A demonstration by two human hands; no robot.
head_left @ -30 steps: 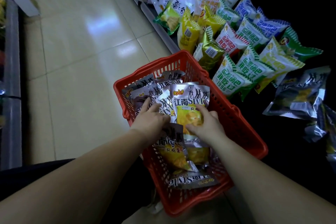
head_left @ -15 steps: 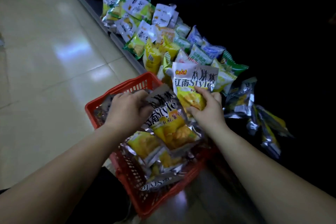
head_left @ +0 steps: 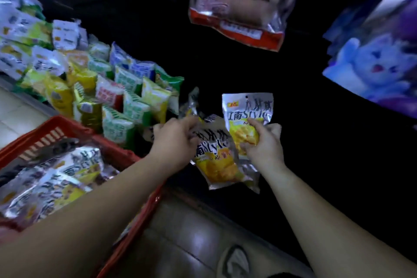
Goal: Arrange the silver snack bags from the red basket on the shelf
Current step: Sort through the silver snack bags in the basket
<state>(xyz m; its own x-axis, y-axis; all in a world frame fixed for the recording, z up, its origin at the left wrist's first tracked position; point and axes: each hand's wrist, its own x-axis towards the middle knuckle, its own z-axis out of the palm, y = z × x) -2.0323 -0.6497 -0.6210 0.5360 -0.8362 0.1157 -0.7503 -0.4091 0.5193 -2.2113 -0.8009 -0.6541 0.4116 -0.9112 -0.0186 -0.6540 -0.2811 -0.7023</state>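
A silver snack bag (head_left: 216, 153) is gripped by the left hand (head_left: 173, 140) over the dark shelf (head_left: 316, 142). A second silver bag (head_left: 247, 117) is held upright in the right hand (head_left: 264, 144), and the two bags overlap. More silver bags (head_left: 56, 178) are seen lying in the red basket (head_left: 74, 128) at lower left. Green, yellow and white packets (head_left: 126, 88) are stacked beyond it. What may be another silver packet (head_left: 191, 106) is glimpsed behind the left hand, blurred.

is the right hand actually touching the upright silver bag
Touching. The head view shows the right hand with thumb and fingers curled round the lower half of the upright silver bag.
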